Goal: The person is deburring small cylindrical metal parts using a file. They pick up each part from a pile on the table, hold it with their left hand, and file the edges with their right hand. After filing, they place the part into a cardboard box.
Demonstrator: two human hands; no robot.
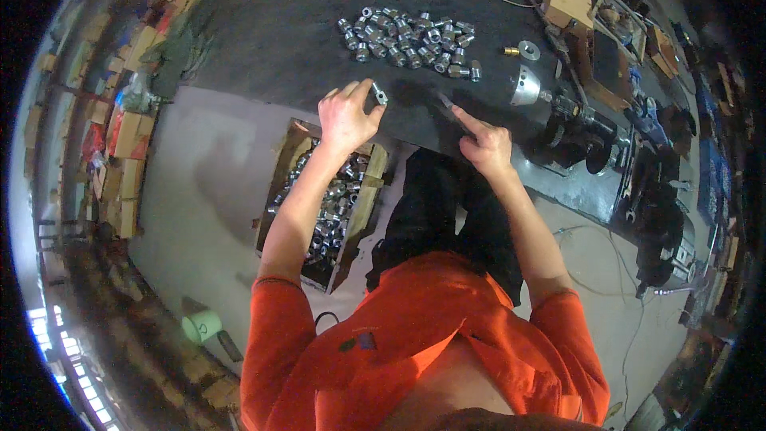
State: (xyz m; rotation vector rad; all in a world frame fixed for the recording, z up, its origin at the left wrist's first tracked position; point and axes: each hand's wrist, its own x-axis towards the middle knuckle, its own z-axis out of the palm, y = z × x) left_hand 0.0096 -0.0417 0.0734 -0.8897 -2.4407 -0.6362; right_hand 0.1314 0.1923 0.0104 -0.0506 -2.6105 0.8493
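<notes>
My left hand (348, 116) pinches a small silver metal fitting (379, 95) between thumb and fingers, just above the near edge of the dark workbench (271, 40). My right hand (483, 144) grips a thin dark tool (447, 102) whose tip points toward the fitting, a short gap away. A pile of several similar silver fittings (411, 40) lies on the bench beyond both hands. Below my left forearm stands a wooden box (369, 191) full of more fittings.
A silver cone-shaped part (524, 86), a metal ring (529, 50) and a small brass piece (511, 51) lie right of the pile. Dark machinery (590, 140) and wooden blocks (568, 0) crowd the right. A pale green cup (201, 325) stands on the floor.
</notes>
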